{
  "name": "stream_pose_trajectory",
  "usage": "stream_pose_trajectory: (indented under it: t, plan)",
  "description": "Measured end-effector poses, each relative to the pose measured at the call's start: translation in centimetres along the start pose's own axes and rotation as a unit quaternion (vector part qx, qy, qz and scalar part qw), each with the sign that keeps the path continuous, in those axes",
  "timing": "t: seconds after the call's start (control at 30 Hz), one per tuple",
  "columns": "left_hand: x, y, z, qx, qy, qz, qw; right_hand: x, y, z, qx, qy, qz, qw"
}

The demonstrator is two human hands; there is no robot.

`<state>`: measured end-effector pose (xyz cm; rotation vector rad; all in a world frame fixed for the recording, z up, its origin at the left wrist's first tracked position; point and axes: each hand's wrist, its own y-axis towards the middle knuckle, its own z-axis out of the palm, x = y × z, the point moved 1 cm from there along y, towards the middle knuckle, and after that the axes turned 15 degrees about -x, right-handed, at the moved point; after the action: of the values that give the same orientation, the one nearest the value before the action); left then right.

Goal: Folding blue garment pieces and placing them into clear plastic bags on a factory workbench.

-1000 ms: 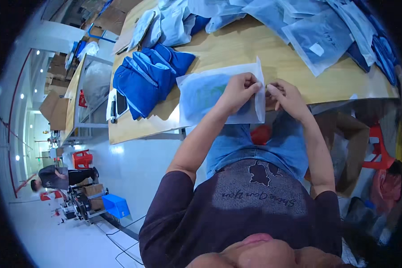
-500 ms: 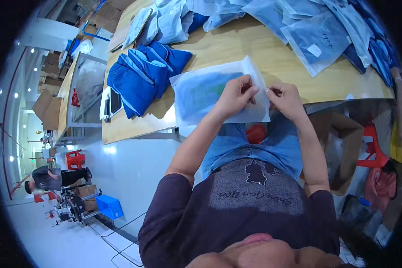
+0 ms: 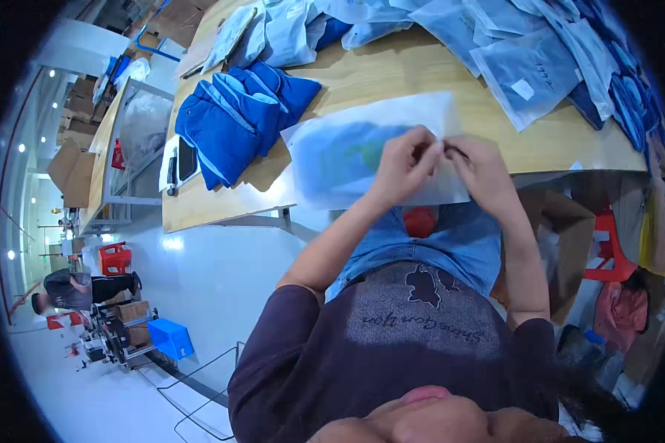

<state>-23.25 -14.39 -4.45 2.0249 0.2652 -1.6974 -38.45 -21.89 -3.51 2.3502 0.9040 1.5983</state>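
A frosted plastic bag [image 3: 325, 164] lies at the table's front edge, with a folded blue garment and a green patch showing dimly through it. My left hand [image 3: 408, 164] is closed in a pinch over the bag's right end. Close beside it, my right hand [image 3: 483, 171] has its fingers pinched together at the same end. The two sets of fingertips nearly meet, and they hide whatever small part of the bag they grip. Left of the bag sits a loose heap of folded blue garments [image 3: 233, 122].
Several bagged garments [image 3: 524, 74] are piled along the far side of the wooden table [image 3: 391, 70]. A phone [image 3: 188, 159] and a black cutter-like tool [image 3: 172, 176] lie at its left edge. Below right are a cardboard box [image 3: 569, 236] and a red stool [image 3: 607, 240]. Another person [image 3: 70, 289] is far left.
My hands have come closer together, the right one shifting left and up. The bag's right end, folded up before, now lies spread out farther to the right.
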Motion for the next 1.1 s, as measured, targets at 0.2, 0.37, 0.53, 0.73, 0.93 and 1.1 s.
stream_pose_trajectory:
  t: [0.2, 0.37, 0.53, 0.73, 0.93, 1.1]
  plan:
    - [-0.7, -1.1, 1.4, 0.091, 0.026, 0.142, 0.985, -1.8, -0.4, 2.2, 0.159, 0.110, 0.218, 0.957]
    - [-0.8, -0.3, -2.6, -0.043, 0.227, 0.293, 0.928, -2.4, -0.6, 3.4, 0.109, 0.233, 0.279, 0.925]
    - [4.9, -1.5, -12.8, -0.257, 0.424, 0.135, 0.858, -1.0, 0.2, 4.3, 0.067, 0.208, 0.321, 0.922]
    - [3.8, -2.6, -16.4, -0.302, 0.237, 0.040, 0.923, -5.0, 3.8, 3.4, 0.070, 0.236, 0.154, 0.957]
    - [1.0, -7.3, -24.1, -0.407, 0.300, 0.062, 0.861, -11.0, 6.2, 1.0, -0.006, 0.064, 0.223, 0.973]
    - [-3.1, -9.4, -26.8, -0.492, 0.220, 0.039, 0.841, -12.9, 6.7, -2.6, -0.106, -0.078, 0.137, 0.982]
